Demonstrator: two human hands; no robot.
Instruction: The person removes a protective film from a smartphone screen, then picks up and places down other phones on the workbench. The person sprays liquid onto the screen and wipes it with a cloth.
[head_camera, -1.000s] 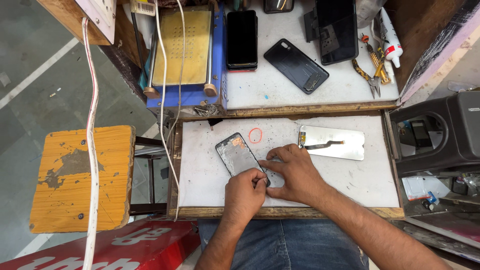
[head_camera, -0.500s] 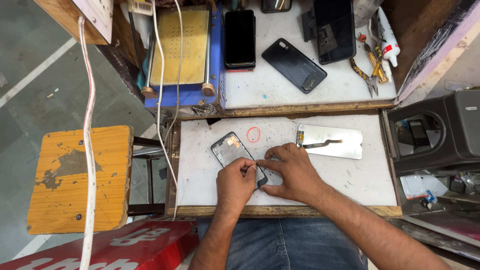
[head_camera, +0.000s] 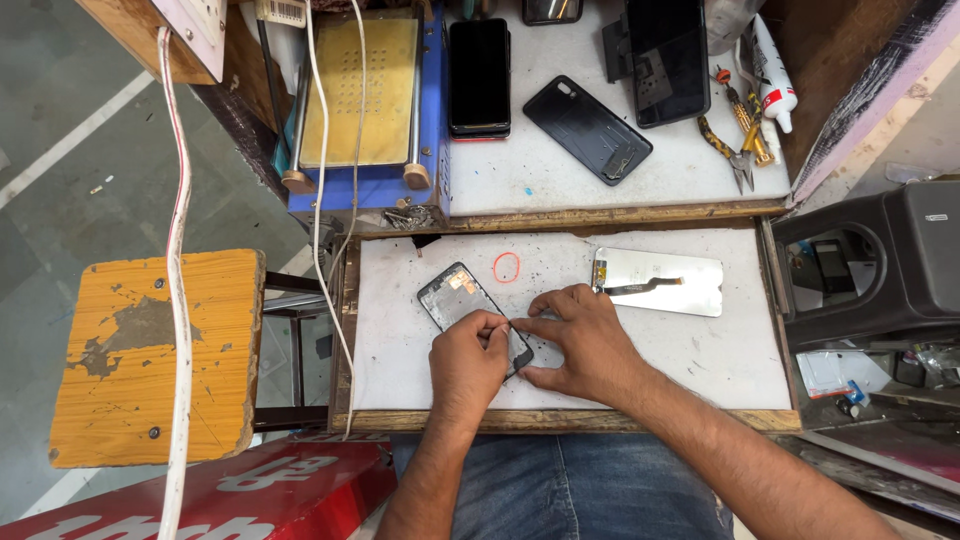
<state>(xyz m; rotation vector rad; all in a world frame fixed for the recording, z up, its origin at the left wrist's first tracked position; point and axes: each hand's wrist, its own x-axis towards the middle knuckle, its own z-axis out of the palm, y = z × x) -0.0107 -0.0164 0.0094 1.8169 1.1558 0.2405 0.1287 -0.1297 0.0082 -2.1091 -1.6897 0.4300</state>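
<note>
An opened black phone frame (head_camera: 453, 293) lies tilted on the white work tray (head_camera: 400, 340). My left hand (head_camera: 466, 365) is curled over the frame's near end, fingertips pinching at its edge. My right hand (head_camera: 582, 343) grips the same end from the right, its index finger meeting the left fingertips. The near end of the frame is hidden under my fingers. A detached silver display panel (head_camera: 662, 283) with a flex cable lies to the right, and an orange rubber ring (head_camera: 506, 267) sits just behind the frame.
On the rear shelf are a blue and yellow heating plate (head_camera: 360, 90), two black phones (head_camera: 478, 75), a back cover (head_camera: 587, 130), pliers (head_camera: 735, 140) and a glue tube (head_camera: 775, 75). A wooden stool (head_camera: 150, 355) and white cable (head_camera: 180, 250) are left, a black box (head_camera: 880, 260) right.
My left hand has slid forward onto the frame's near end and its fingers now meet the right index finger. The frame has shifted slightly left.
</note>
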